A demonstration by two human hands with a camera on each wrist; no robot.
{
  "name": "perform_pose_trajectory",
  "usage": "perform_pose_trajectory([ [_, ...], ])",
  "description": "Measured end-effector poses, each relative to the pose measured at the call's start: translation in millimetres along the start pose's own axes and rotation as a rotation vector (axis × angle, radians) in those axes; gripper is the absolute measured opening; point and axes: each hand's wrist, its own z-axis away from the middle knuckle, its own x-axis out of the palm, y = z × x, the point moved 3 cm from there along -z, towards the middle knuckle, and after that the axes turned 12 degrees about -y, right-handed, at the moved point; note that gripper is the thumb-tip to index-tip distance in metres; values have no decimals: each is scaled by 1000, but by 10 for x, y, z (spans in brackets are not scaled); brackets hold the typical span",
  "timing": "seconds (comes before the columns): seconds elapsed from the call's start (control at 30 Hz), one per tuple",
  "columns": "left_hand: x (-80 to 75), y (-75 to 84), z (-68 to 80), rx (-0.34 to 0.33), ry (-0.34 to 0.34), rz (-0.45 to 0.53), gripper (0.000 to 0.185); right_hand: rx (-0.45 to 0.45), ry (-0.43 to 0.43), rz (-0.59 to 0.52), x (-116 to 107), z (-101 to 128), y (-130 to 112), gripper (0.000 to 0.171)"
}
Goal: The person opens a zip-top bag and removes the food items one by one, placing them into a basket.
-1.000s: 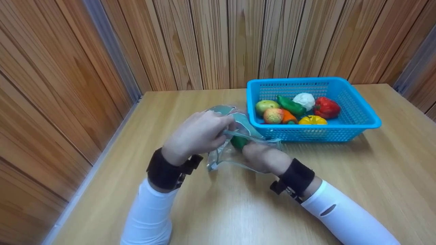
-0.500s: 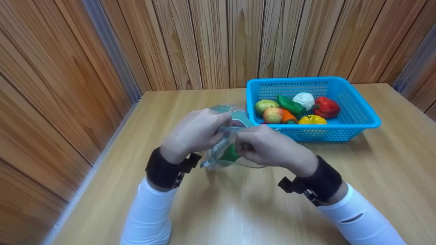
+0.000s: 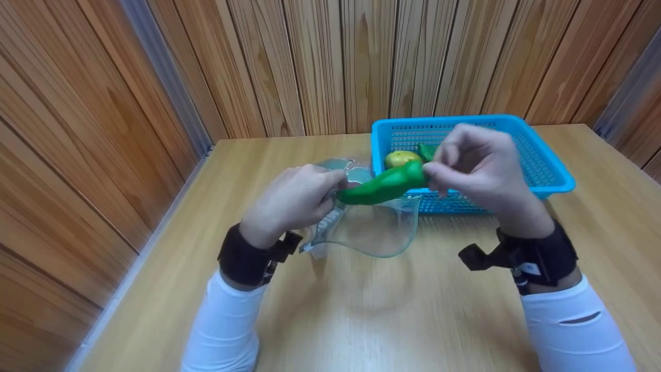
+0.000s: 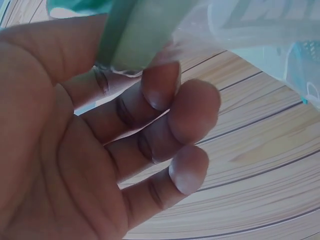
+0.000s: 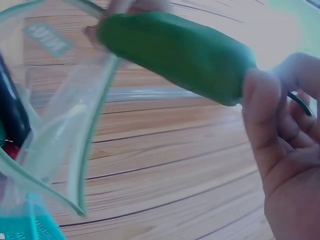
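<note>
My right hand (image 3: pixel 483 173) pinches a long green pepper (image 3: pixel 384 185) by its stem end, between thumb and fingers. The pepper is held above the mouth of a clear zip bag (image 3: pixel 377 230), its narrow end pointing left toward my left hand (image 3: pixel 292 201). That hand pinches the bag's rim between thumb and index finger, the other fingers loosely curled in the left wrist view. The bag's mouth gapes toward me. Through its wall, the right wrist view shows a long dark, glossy thing (image 5: pixel 12 102) and a bit of red.
A blue perforated basket (image 3: pixel 547 160) stands at the back right of the wooden table (image 3: pixel 372 320). A yellow-green fruit (image 3: pixel 402 158) and another green pepper (image 3: pixel 426 151) show in it; my right hand hides the rest. Wood-panel walls close off the back and left.
My right hand has come up out of the bag and moved right, drawing the green pepper out with it. My left hand keeps its grip on the bag, nearly still.
</note>
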Motion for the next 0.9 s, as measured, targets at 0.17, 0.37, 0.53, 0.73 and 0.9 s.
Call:
perform_pose_trajectory([
  [0.17, -14, 0, 16, -14, 13, -58, 17, -54, 180, -101, -170, 20, -12, 24],
  [0.37, -3, 15, 15, -11, 5, -63, 14, 100, 268, 386, -280, 63, 174, 26],
  [0.53, 20, 13, 10, -20, -12, -30, 15, 387, 255, 871, -401, 175, 572, 26],
  [0.73, 27, 11, 1, -17, -14, -24, 16, 1021, -80, 766, -572, 396, 1050, 36],
  [0.9, 0, 2, 0, -23, -19, -23, 17, 1132, -195, 725, -599, 406, 1082, 52],
])
